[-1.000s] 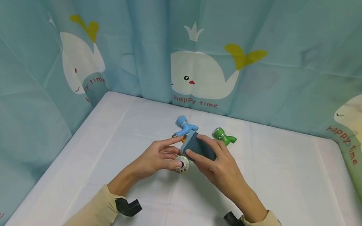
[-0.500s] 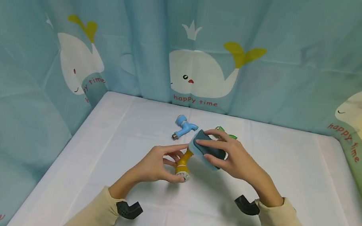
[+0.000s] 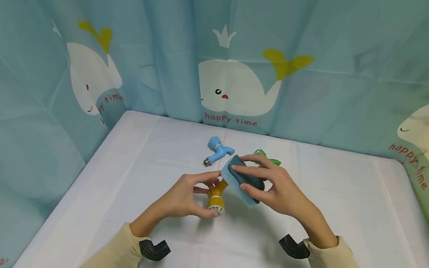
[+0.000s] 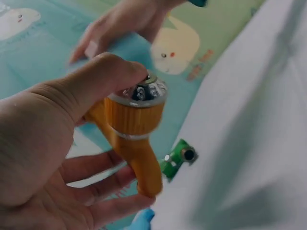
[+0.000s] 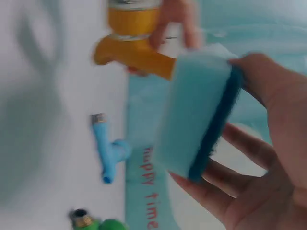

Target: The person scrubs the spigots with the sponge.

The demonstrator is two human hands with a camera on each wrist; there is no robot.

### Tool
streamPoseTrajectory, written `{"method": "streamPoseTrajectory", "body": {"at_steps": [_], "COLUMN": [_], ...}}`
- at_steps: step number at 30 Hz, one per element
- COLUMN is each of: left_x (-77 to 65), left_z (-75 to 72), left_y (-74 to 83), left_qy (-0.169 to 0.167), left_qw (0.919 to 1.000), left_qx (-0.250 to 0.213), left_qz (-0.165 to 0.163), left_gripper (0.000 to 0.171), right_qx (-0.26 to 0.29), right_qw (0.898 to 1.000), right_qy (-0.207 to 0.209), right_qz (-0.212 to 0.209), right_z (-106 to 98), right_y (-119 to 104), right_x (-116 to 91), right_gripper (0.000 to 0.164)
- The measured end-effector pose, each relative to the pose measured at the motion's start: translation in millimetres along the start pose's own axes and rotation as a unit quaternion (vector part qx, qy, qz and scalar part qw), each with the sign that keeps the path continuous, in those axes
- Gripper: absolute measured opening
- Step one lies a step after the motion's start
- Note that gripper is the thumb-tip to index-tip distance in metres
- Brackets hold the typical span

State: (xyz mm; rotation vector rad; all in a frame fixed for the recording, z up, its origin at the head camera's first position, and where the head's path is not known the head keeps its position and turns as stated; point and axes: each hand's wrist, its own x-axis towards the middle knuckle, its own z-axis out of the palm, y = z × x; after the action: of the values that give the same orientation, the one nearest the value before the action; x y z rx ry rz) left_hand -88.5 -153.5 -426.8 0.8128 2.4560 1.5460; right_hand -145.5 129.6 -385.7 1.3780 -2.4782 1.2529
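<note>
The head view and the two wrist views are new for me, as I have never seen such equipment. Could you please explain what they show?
There is no robot here: these are a person's two bare hands. The head view comes from a camera worn on the head, looking forward and down. The other two views come from cameras worn on each wrist, looking at that hand's work.

On the white table lie a blue tap and a green tap. The left hand holds a yellow tap. The right hand holds a sponge, light blue with a darker side, at one end of the yellow tap.
</note>
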Motion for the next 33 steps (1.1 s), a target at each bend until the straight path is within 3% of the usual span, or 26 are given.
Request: {"method": "streamPoseTrajectory", "body": {"at_steps": [2, 6, 9, 11, 14, 17, 20, 24, 29, 33], "left_x": [-0.2, -1.4, 1.6, 4.6, 7.3, 7.8, 6.6, 5.6, 6.1, 5.0], "left_z": [2.1, 6.4, 4.7, 1.3, -5.4, -10.4, -12.3, -12.6, -14.3, -15.3], "left_y": [-2.4, -5.4, -5.8, -6.3, -6.7, -6.8, -7.0, -7.7, -7.2, -7.6], "left_qy": [-0.001, 0.010, 0.042, 0.054, 0.041, 0.010, -0.007, -0.008, -0.005, 0.002], "left_qw": [1.0000, 0.9999, 0.9987, 0.9968, 0.9900, 0.9746, 0.9608, 0.9534, 0.9505, 0.9476], "left_qx": [-0.004, -0.007, -0.008, -0.034, -0.112, -0.203, -0.257, -0.273, -0.280, -0.295], "left_qz": [-0.003, -0.011, -0.029, -0.049, -0.076, -0.093, -0.104, -0.128, -0.135, -0.122], "left_gripper": [0.083, 0.084, 0.085, 0.083, 0.080, 0.078, 0.077, 0.074, 0.074, 0.078], "right_qx": [-0.024, -0.067, -0.077, -0.099, -0.146, -0.176, -0.207, -0.247, -0.219, -0.228], "right_qw": [1.000, 0.997, 0.994, 0.991, 0.983, 0.976, 0.968, 0.957, 0.967, 0.965], "right_qy": [-0.007, 0.025, 0.072, 0.084, 0.090, 0.095, 0.095, 0.101, 0.088, 0.097], "right_qz": [0.006, 0.015, -0.018, -0.044, -0.070, -0.090, -0.107, -0.110, -0.101, -0.090], "right_z": [2, 4, 14, 24, 37, 47, 52, 53, 54, 53], "right_y": [0, 3, 0, -3, -6, -6, -4, -1, 0, 4], "right_x": [-4, -11, -16, -18, -19, -18, -17, -18, -19, -19], "right_gripper": [0.041, 0.042, 0.047, 0.050, 0.052, 0.055, 0.057, 0.060, 0.060, 0.060]}}
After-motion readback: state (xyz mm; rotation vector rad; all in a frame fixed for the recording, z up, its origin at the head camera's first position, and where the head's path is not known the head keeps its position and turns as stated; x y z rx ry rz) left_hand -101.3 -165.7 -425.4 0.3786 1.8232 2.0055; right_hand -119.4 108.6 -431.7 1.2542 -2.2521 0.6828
